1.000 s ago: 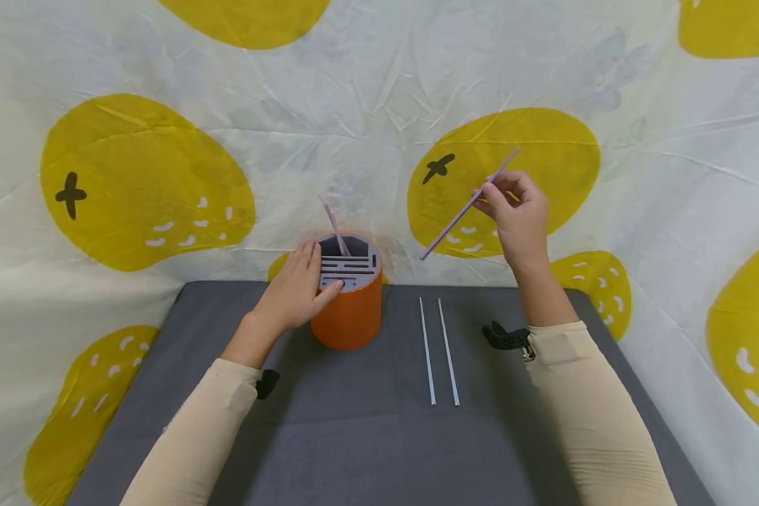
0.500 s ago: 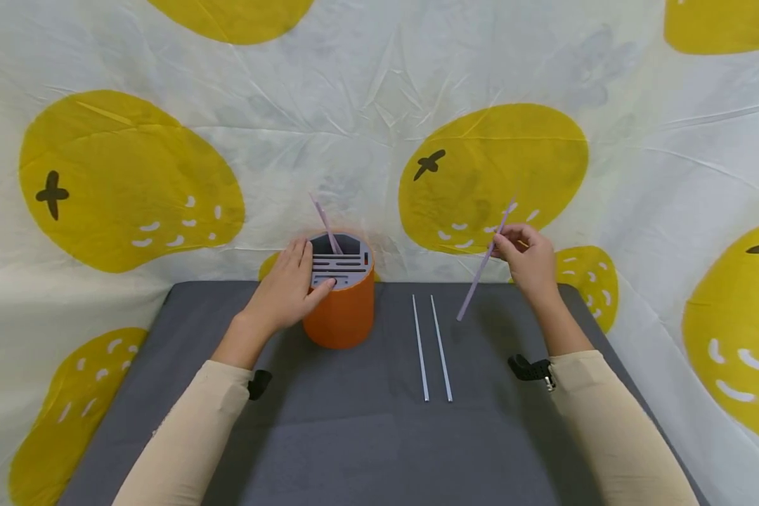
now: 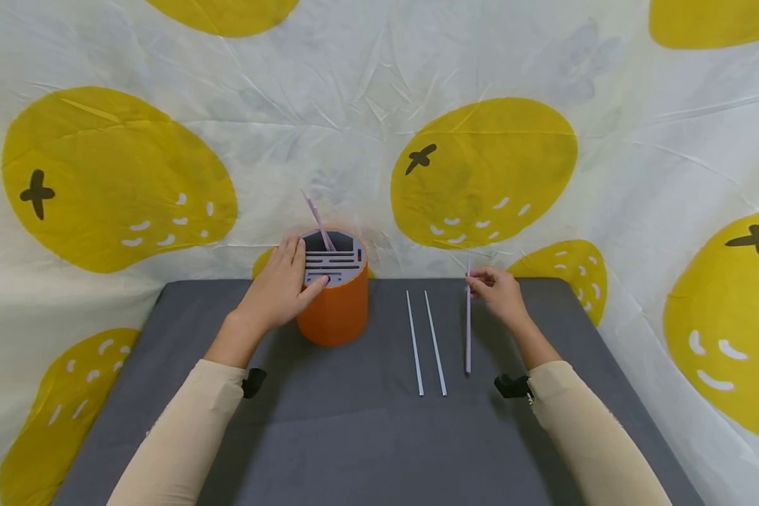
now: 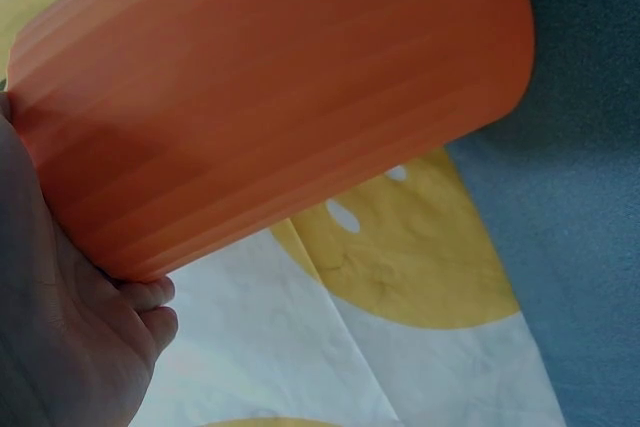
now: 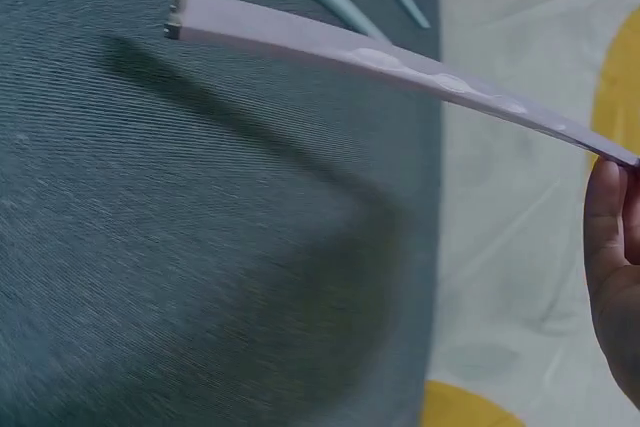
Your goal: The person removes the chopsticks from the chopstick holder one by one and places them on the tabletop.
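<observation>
Holder [image 3: 333, 320], orange and round, left of centre in the head view, upright near the far edge of the grey worktop [image 3: 354, 450]. Against its upper left, the left hand [image 3: 275, 284]: fingers extended along the rim, thumb over the slotted grey top, grip spread; steadying, by the look of it, rather than clasping. Out of the compartment at the back, at least one thin pinkish stick [image 3: 318, 221], leaning toward the upper left of the frame. Right of the holder, two pale sticks [image 3: 414, 344] flat on the worktop, apart and nearly parallel. Further right, a lilac stick [image 3: 469, 330], pinched near its upper end between thumb and fingers of the right hand [image 3: 496, 292], other end toward the bottom of the frame. In the right wrist view, that free end apparently clear of the worktop, shadow apart from it. Step in hand, probably: lining up a third stick beside the pale pair. Next move, as judged: lowering level, then parting the pinch without a nudge to the neighbours.
</observation>
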`<act>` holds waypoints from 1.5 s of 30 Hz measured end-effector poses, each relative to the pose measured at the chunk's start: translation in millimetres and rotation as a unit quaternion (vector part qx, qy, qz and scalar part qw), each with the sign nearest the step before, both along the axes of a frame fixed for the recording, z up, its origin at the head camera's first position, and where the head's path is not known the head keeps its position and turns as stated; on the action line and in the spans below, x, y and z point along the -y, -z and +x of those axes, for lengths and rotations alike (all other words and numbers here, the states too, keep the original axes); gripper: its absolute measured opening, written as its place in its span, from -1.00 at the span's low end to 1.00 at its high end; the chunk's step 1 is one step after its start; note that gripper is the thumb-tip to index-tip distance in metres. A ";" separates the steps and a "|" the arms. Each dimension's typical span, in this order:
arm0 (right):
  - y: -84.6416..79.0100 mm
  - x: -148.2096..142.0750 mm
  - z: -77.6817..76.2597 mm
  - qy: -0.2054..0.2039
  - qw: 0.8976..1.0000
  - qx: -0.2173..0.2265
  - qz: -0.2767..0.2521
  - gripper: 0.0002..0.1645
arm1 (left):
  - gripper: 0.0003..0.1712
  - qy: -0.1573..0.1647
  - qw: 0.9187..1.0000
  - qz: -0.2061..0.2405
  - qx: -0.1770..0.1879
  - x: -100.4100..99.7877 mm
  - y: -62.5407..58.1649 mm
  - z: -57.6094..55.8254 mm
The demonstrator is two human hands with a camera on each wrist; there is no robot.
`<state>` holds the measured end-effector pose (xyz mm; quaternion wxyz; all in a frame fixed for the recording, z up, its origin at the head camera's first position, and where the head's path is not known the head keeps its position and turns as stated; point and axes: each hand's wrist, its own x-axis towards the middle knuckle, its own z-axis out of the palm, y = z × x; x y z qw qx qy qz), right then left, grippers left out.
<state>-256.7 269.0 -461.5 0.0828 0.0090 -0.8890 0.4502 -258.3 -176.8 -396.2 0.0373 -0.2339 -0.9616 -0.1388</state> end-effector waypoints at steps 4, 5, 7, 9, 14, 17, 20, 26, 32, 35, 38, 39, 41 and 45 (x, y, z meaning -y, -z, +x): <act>14.2 4.9 -2.9 -0.006 1.000 0.023 0.013 -0.63 | 0.11 -0.006 1.000 0.002 0.003 2.2 -0.5 2.0; 17.4 6.8 -3.4 -0.006 1.000 0.028 0.009 -0.64 | 0.11 -0.007 1.000 0.002 0.003 2.9 -0.9 2.7; 23.8 10.4 -4.4 -0.003 0.999 0.039 0.013 -0.66 | 0.11 -0.009 1.000 0.000 0.004 4.3 -1.4 3.9; 29.1 13.7 -5.1 0.000 0.999 0.052 0.014 -0.68 | 0.11 -0.010 1.000 0.000 0.002 5.3 -1.7 5.0; 40.6 19.2 -6.5 0.000 0.997 0.073 0.011 -0.69 | 0.13 -0.016 1.000 -0.001 0.001 7.6 -1.0 7.2; 46.9 20.5 -7.7 0.003 0.996 0.087 0.006 -0.68 | 0.14 -0.016 1.000 -0.004 0.003 8.3 -1.2 7.6; 52.0 22.1 -8.2 0.011 0.995 0.103 -0.006 -0.68 | 0.13 -0.014 1.000 -0.001 0.004 8.4 -2.0 8.4; 59.9 24.2 -8.4 0.019 0.989 0.140 -0.036 -0.67 | 0.12 -0.014 1.000 0.000 0.010 7.3 -3.1 9.5; 66.5 27.1 -8.5 0.032 0.987 0.153 -0.039 -0.69 | 0.12 -0.017 1.000 -0.003 0.012 6.4 -4.1 9.6; 67.0 28.4 -7.7 0.037 0.987 0.152 -0.037 -0.71 | 0.12 -0.016 1.000 -0.005 0.013 6.6 -4.2 9.5; 66.0 29.6 -6.3 0.039 0.987 0.151 -0.037 -0.72 | 0.12 -0.015 1.000 -0.006 0.015 6.8 -3.9 9.5; 65.5 30.0 -5.8 0.039 0.987 0.151 -0.037 -0.72 | 0.11 -0.016 1.000 -0.006 0.014 6.8 -3.8 9.5; 64.0 31.4 -5.0 0.040 0.987 0.149 -0.035 -0.72 | 0.11 -0.016 1.000 -0.004 0.014 6.8 -3.9 9.8; 63.0 33.6 -3.8 0.045 0.988 0.147 -0.026 -0.72 | 0.10 -0.012 1.000 -0.001 0.011 6.3 -4.3 10.0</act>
